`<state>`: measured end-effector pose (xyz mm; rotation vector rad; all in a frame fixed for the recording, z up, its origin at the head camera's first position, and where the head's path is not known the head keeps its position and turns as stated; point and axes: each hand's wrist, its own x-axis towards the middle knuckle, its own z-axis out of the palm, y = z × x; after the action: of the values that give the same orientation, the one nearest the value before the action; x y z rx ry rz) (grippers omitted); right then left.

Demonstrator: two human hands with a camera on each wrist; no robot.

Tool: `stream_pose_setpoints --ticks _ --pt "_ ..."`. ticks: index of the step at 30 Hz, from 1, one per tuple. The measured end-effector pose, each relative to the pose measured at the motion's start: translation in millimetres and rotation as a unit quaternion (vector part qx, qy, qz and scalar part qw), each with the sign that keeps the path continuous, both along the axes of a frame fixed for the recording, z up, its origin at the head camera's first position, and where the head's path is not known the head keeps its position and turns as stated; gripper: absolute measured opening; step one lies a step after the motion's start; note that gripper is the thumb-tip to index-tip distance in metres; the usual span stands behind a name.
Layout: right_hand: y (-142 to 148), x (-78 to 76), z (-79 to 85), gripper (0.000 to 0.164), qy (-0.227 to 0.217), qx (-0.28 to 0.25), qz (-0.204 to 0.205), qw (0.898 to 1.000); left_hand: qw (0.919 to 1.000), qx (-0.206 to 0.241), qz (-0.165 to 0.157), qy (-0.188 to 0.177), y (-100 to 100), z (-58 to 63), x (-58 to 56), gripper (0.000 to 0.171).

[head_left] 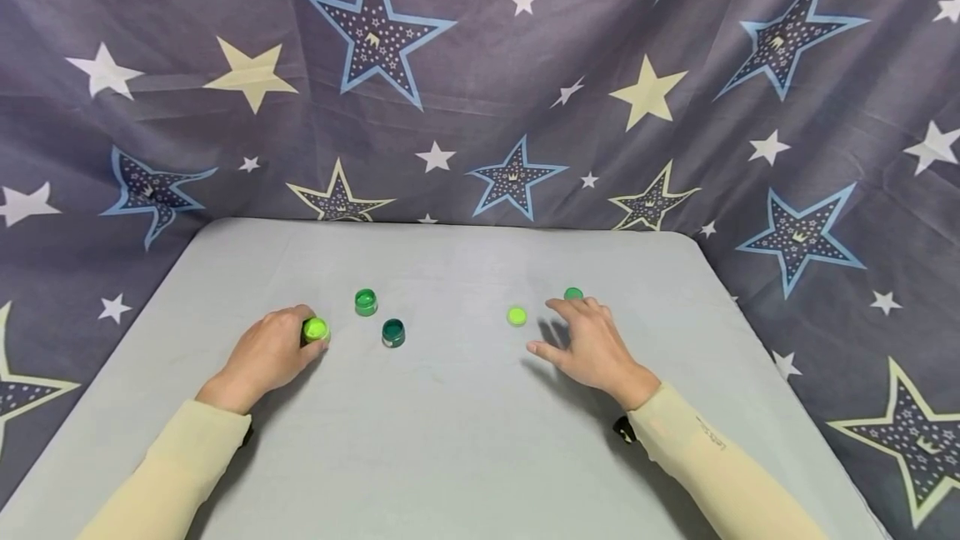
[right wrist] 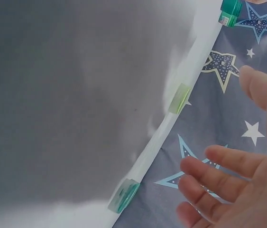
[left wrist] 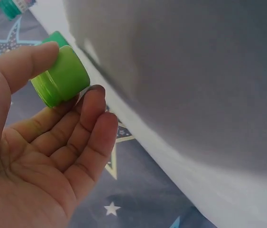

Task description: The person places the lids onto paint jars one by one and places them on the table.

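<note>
Worktop (head_left: 450,432), grey, fills the lower half of the head view; we find five small green items on it. Left hand (head_left: 266,355), at lower left, has its grip clamped on a light green jar (head_left: 316,329); the left wrist view confirms thumb and fingers (left wrist: 91,107) pinching it. Right of it stand a green jar (head_left: 366,302) and a dark green jar (head_left: 393,332). Right hand (head_left: 588,348) hovers with its grip apart, holding nothing, near a light green lid (head_left: 517,316) and a green lid (head_left: 573,293).
</note>
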<state>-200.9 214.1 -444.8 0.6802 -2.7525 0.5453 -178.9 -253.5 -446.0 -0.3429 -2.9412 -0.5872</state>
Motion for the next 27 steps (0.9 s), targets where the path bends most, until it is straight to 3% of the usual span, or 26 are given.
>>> stream_pose_setpoints --ticks 19,27 --pt "-13 -9.2 4.7 0.062 -0.024 0.002 0.002 1.0 0.9972 0.055 -0.047 0.018 35 14.7 24.6 0.021" --pt "-22 -16.6 5.3 0.057 -0.018 0.008 0.016 1.0 0.9955 0.066 -0.065 0.02 55 12.7 30.4 0.02"
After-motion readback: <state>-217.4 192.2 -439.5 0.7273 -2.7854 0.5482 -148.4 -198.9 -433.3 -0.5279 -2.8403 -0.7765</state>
